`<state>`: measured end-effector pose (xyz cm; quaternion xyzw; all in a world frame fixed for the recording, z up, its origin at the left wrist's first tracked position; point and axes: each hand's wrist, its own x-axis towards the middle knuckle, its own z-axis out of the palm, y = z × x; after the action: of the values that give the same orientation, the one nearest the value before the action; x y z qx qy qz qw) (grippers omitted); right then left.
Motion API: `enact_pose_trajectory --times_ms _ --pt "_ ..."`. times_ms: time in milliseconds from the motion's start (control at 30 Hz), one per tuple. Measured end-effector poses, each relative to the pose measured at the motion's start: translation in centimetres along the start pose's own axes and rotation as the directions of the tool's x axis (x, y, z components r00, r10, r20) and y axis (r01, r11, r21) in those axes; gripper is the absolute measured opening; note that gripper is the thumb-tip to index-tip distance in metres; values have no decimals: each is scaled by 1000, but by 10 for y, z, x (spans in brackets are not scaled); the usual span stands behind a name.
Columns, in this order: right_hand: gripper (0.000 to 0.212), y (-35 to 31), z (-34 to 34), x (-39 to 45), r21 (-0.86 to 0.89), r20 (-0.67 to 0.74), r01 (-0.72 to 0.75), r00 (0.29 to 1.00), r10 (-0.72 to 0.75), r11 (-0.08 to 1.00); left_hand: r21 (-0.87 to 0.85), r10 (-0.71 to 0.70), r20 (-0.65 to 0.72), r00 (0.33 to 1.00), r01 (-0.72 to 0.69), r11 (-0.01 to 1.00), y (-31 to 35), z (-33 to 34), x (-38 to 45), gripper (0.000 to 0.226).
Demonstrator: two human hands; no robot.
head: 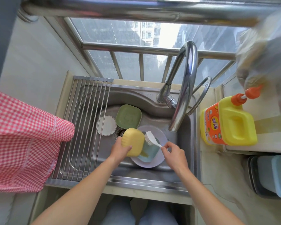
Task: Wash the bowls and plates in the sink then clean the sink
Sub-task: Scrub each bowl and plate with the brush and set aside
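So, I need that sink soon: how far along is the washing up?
Nothing looks finished: the roll-up steel drying rack holds no dishes. In hand: the left hand grips a yellow square bowl, the right hand pinches a white dish brush. The green square plate, white round dish and sink remain.

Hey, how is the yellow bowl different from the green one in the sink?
The yellow bowl is lifted and tilted, bottom facing the camera, gripped by the left hand; the green bowl rests untouched on the sink floor, opening up. The brush in the right hand is at the yellow bowl, not the green. Both are squarish with rounded corners.
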<state>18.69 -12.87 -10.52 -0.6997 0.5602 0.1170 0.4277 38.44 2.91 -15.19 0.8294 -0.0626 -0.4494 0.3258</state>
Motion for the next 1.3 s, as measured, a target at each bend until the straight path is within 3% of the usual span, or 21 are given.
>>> enact_pose_trajectory --times_ms 167,367,467,600,700,867,933,1033,1133,1200,1300 --pt "18 10 0 1 -194 61 86 995 -75 977 -138 151 -76 986 -161 977 22 -19 8 19" --pt "18 14 16 10 -306 116 151 986 -121 940 -131 172 -169 970 -195 972 40 -16 41 6" --pt "19 17 25 15 -304 131 172 982 -137 937 74 284 -228 931 -274 959 55 -12 54 5" --pt "19 19 34 14 -280 150 167 980 -129 945 452 438 -218 872 -307 837 62 -3 74 5" --pt "18 20 38 14 -251 163 172 978 -134 953 517 383 -137 913 -264 814 60 5 87 11" --pt "16 25 38 11 -199 168 150 979 -117 968 369 236 20 972 -226 901 55 15 93 36" --pt "15 25 37 10 -193 163 146 980 -115 970 353 239 60 969 -244 903 54 18 88 45" --pt "16 25 35 11 -190 148 140 983 -112 972 411 277 -17 961 -246 878 41 26 70 34" --pt "16 26 32 11 -203 116 134 987 -112 970 438 98 -134 986 -30 899 12 37 46 12" --pt "16 28 30 10 -216 87 132 989 -116 967 400 -75 -93 993 106 911 -7 44 33 17" --pt "14 32 27 9 -229 40 117 993 -111 966 283 -198 -122 973 225 932 -22 53 25 22"
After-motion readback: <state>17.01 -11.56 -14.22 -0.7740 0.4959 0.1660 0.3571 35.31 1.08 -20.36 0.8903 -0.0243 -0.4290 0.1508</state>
